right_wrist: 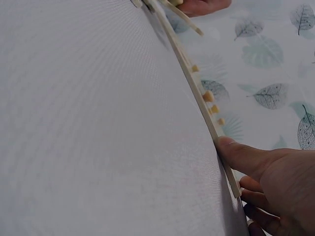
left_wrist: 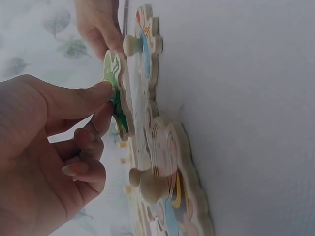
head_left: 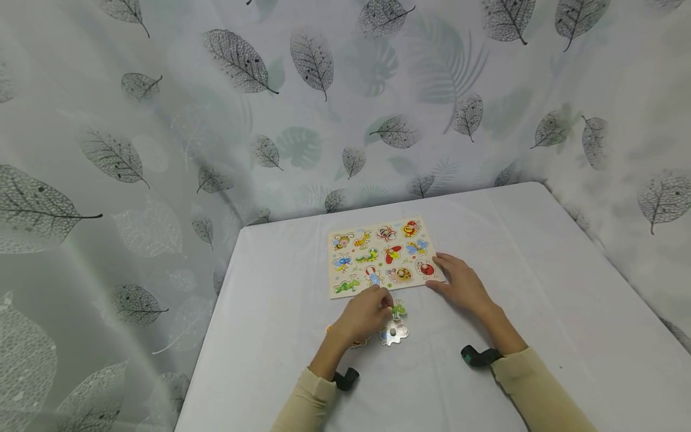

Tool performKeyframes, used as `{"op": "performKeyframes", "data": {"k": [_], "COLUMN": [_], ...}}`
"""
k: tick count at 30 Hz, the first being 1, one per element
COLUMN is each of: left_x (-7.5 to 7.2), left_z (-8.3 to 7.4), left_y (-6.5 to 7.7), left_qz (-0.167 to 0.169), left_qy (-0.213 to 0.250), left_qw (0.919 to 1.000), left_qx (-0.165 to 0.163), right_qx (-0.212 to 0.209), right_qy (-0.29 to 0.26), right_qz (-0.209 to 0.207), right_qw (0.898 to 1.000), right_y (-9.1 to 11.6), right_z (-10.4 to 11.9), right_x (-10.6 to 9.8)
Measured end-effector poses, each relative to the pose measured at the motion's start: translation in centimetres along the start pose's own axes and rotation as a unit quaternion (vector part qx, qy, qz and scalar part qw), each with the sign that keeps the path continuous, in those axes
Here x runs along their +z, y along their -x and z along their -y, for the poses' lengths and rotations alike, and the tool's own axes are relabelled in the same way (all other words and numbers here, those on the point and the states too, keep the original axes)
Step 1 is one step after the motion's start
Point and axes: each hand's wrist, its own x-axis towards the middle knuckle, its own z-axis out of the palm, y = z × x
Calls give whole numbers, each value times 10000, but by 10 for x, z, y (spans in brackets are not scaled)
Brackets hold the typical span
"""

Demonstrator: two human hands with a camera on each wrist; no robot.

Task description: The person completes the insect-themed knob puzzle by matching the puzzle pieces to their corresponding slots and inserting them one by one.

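My left hand (head_left: 367, 315) pinches a green insect puzzle piece (left_wrist: 112, 83) between thumb and fingertip, tilted above the loose pieces. The wooden peg puzzle board (head_left: 341, 295), printed with several colourful insects, lies flat just beyond this hand. Around the board's near right corner, my right hand (head_left: 463, 287) holds on, thumb at the near edge and fingers at the right side. Below the green piece lies a shiny loose piece (head_left: 394, 333). Another loose piece (head_left: 358, 344) shows partly from under my left hand. In the left wrist view a loose piece has a round wooden knob (left_wrist: 153, 187).
A white cloth covers the table (head_left: 259, 336). Behind and to the sides hangs a pale curtain (head_left: 324, 132) with a leaf print. Each wrist wears a black camera mount, one on the left wrist (head_left: 346, 379) and one on the right wrist (head_left: 479, 356).
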Motion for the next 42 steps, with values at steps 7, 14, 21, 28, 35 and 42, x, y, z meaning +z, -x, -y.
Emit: {"op": "performKeyframes", "data": {"k": [7, 14, 21, 28, 35, 42], "left_x": [-7, -12, -12, -12, -14, -17], "left_z": [7, 16, 24, 29, 34, 41], "left_y": [2, 4, 4, 5, 7, 9], "left_qz": [-322, -572, -836, -873, -963, -1053], "left_qy": [-15, -116, -117, -79, -63, -20], "left_qw": [9992, 9963, 9930, 9919, 9894, 9871], "left_qx": [-223, -632, -827, -924, -1087, -1209], "right_qx": [-30, -29, -22, -10, 19, 8], "right_qy": [12, -20, -27, -72, -87, -40], "right_qz": [-37, -76, -78, -54, -59, -61], "right_qw": [10000, 10000, 10000, 10000, 9999, 10000], "right_y": [1, 2, 2, 1, 1, 1], "right_z": [1, 3, 3, 3, 2, 1], "right_x": [-2, -2, -2, -1, -1, -1]}}
